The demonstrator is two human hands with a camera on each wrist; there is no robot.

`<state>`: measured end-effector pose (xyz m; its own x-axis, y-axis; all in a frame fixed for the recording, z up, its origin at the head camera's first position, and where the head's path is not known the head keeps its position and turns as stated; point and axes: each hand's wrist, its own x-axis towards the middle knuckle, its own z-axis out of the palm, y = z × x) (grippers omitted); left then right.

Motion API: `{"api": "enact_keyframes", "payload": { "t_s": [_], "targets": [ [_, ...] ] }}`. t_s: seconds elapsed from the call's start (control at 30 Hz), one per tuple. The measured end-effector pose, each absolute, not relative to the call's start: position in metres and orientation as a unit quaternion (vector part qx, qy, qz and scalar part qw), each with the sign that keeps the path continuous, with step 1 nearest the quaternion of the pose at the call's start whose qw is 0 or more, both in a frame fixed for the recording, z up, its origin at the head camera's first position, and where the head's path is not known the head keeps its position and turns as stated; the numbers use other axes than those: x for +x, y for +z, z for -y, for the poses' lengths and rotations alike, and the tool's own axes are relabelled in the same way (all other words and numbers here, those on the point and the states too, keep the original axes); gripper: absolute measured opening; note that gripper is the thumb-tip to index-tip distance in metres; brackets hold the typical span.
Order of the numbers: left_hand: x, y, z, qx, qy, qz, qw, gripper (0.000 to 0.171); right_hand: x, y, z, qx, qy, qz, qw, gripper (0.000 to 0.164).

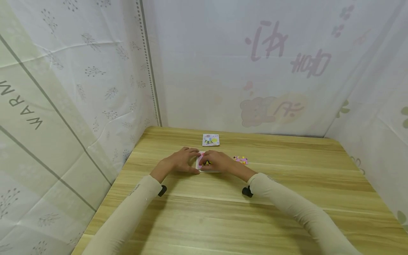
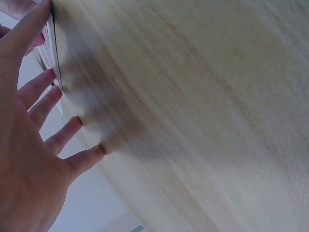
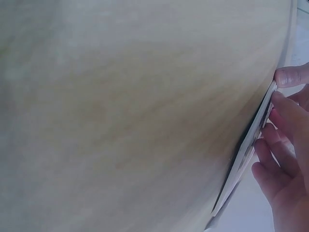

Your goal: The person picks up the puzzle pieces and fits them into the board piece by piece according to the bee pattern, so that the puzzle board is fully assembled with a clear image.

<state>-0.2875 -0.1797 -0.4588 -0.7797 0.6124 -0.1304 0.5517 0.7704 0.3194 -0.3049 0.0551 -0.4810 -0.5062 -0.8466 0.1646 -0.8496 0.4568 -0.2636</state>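
Observation:
A small white-edged puzzle board (image 1: 197, 163) with pink and black-and-yellow artwork lies on the table between both hands. My left hand (image 1: 183, 161) steadies its left side. The thumb is at the near left corner and the fingers reach toward the far edge, straight and spread, some tips on the wood in the left wrist view. Over the board's middle, my right hand (image 1: 220, 161) presses down with bent fingertips and covers much of the picture. In the right wrist view its thumb (image 3: 288, 108) touches the board's near edge; no piece shows between its fingers.
Several loose pink and yellow puzzle pieces (image 1: 241, 160) lie just right of the board. Behind it is a square picture card (image 1: 210, 140) showing a bee. The wooden table (image 1: 197, 219) meets printed curtains (image 1: 204, 71) at the back and sides.

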Motion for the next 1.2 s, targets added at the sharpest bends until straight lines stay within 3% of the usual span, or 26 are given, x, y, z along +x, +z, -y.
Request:
{"api": "enact_keyframes", "payload": {
  "t_s": [1.2],
  "targets": [
    [-0.289,-0.46,0.18,0.314,0.122,-0.934,0.121,0.086,-0.303,-0.477,-0.07,0.473,0.157,0.867,-0.001,0.016]
  ]
}}
